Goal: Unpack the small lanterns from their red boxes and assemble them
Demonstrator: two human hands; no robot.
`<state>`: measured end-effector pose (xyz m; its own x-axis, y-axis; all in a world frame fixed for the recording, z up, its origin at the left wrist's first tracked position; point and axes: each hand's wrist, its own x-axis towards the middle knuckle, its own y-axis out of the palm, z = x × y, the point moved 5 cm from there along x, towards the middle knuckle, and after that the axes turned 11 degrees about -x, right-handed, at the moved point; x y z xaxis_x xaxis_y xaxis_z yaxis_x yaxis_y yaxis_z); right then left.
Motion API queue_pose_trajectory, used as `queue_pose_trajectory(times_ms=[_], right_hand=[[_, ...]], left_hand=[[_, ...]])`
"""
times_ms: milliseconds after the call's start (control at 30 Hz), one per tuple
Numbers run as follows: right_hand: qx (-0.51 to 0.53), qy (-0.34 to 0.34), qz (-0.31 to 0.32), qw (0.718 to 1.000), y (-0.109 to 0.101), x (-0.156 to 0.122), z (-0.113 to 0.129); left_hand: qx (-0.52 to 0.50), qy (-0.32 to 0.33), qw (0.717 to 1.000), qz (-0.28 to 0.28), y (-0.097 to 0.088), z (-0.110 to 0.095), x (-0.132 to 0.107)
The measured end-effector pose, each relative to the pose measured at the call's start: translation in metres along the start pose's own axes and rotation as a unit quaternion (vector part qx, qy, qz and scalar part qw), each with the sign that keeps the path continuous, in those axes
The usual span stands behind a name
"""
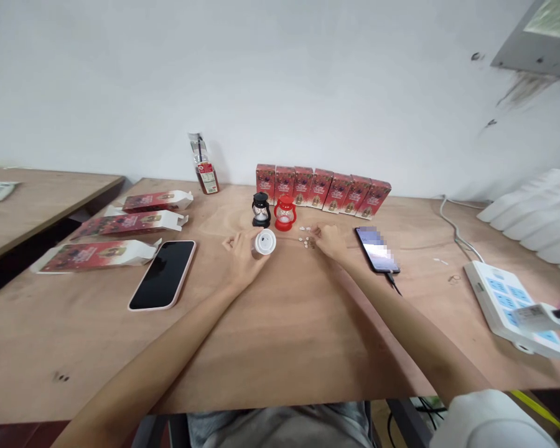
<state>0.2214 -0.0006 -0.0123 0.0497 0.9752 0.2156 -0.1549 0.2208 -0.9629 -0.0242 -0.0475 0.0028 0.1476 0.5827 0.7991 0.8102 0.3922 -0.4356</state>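
My left hand [242,254] is closed around a small white lantern [264,241], its round bottom turned toward me with a dark spot in the middle. My right hand [327,241] rests on the table with its fingers pinched together at several small whitish discs [305,239]. Whether a disc is between those fingertips is hidden. Just beyond my hands a black mini lantern [261,211] and a red mini lantern [285,213] stand upright side by side, both with clear middles.
Several red printed boxes [312,186] stand in a row behind the lanterns. Flattened red boxes [98,254], a pink-edged phone [163,275] and a bottle [205,165] are on the left. To the right lie a plugged-in phone [376,247] and a white power strip [508,305].
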Motion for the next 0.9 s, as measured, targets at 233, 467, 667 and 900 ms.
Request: queue_pose_trajectory(times_ms=[233,467,667,900], right_hand=[[0.001,-0.010,-0.010,1.000,0.000,0.003,-0.023],[0.025,-0.016,-0.050,0.998,-0.013,0.009,-0.037],[0.139,-0.081,-0.125,0.979,-0.030,-0.018,0.018],[0.239,-0.257,-0.244,0.904,-0.047,-0.061,0.096]], left_hand=[[0.000,0.011,1.000,0.008,0.000,-0.001,0.000],[-0.019,0.014,0.999,0.023,0.001,-0.002,0.000],[-0.026,0.019,0.998,0.052,0.004,-0.002,0.000],[-0.008,0.066,0.997,0.045,0.004,-0.005,-0.002]])
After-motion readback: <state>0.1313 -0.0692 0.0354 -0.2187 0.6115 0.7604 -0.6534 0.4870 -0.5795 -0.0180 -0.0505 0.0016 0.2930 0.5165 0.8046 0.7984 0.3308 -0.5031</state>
